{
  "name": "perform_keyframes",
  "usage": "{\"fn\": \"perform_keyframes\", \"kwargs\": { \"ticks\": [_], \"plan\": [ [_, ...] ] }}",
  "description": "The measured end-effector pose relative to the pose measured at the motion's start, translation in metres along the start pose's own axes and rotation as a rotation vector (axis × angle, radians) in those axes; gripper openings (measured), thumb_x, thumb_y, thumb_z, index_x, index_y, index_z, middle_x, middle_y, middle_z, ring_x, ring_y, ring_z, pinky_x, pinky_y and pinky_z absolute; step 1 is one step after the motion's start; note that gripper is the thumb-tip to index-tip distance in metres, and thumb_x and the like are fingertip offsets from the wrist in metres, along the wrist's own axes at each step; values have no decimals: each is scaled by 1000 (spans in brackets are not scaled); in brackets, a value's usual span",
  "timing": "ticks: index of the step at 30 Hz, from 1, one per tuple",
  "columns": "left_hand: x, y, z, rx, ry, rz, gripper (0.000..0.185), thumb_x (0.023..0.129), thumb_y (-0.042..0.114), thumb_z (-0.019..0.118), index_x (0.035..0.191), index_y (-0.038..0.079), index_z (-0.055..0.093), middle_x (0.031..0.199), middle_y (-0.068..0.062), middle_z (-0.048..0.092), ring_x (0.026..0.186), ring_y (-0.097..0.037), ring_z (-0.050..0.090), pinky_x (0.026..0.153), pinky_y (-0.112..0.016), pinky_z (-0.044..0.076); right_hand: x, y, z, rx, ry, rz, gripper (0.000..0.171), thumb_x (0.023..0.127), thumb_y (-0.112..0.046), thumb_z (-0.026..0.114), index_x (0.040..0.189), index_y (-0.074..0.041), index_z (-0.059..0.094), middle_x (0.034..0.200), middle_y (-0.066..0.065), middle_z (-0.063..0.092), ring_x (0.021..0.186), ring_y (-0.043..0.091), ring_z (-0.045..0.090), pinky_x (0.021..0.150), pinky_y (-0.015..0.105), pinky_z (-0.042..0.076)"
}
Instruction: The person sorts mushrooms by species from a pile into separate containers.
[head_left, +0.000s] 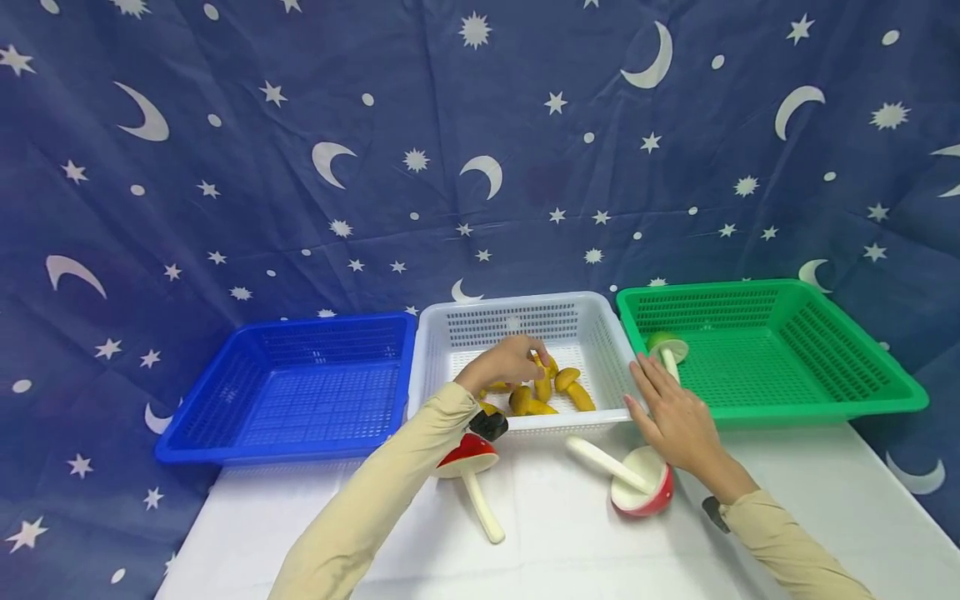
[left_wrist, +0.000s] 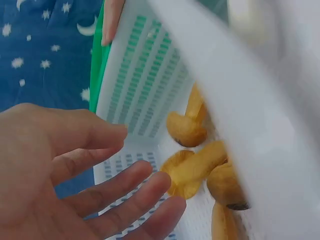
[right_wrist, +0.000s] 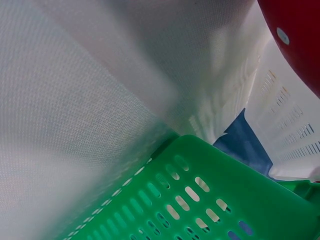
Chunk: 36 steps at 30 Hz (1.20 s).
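While my left hand [head_left: 510,360] hovers with loose, empty fingers over the yellow mushrooms [head_left: 543,390] gathered in the white basket [head_left: 517,321], my flat right hand [head_left: 671,412] rests at its rim; two red mushrooms [head_left: 641,490] lie unsorted on the table [head_left: 810,500].

Both arms reach forward in tan sleeves; left hand [head_left: 510,362] has its fingers [left_wrist: 125,187] loosely spread and relaxed, right hand [head_left: 675,417] lies flat, palm down, fingers straight and together

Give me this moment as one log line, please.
left hand: open, over yellow mushrooms in white basket | right hand: open, flat at green basket corner | red mushrooms: on table
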<state>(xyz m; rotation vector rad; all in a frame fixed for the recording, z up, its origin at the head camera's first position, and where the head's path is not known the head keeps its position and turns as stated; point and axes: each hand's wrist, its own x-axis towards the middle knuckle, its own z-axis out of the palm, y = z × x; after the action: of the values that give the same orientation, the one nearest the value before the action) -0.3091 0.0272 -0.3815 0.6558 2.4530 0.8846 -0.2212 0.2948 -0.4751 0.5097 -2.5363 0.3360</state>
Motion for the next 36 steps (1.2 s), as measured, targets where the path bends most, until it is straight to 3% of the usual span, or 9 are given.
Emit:
{"fn": "perform_keyframes", "kwargs": {
  "ticks": [3,6,10,15,24,36],
  "plan": [
    [-10,3,3,34,7,56,18,88,8,61,105,7,64,81,-6,63,49,-11,44,50,-24,43,0,0,-1,1,-1,0,55,93,-34,52,137,0,48,144,17,42,133,34,36,76,50,51],
    [-24,7,7,64,34,106,18,87,7,62,104,5,64,86,-7,65,62,-13,53,55,-23,44,1,-1,0,4,-7,-1,55,94,-34,51,137,0,47,144,17,41,134,33,36,76,50,51],
    [-43,12,14,115,112,157,14,84,8,62,98,8,66,86,-4,65,75,-14,57,64,-23,46,1,-2,0,7,-5,-4,55,94,-34,51,137,0,48,144,17,41,134,33,35,78,51,50],
    [-67,16,22,95,205,205,11,81,6,63,90,10,67,80,2,62,74,-11,56,65,-22,45,0,-2,0,7,7,-3,55,93,-34,51,136,0,48,144,17,42,133,34,37,77,51,51],
    [-105,11,35,32,343,233,9,78,5,65,87,7,67,75,5,61,69,-10,57,61,-20,46,-1,-1,-1,4,8,-1,55,93,-33,51,137,0,48,144,17,41,132,34,38,76,50,51],
    [-137,-12,60,-89,420,225,12,79,2,61,83,13,64,78,4,63,69,-9,59,64,-22,50,-2,0,-2,-2,-1,2,54,95,-34,50,137,0,47,144,16,41,133,34,37,70,48,51]
  ]
}}
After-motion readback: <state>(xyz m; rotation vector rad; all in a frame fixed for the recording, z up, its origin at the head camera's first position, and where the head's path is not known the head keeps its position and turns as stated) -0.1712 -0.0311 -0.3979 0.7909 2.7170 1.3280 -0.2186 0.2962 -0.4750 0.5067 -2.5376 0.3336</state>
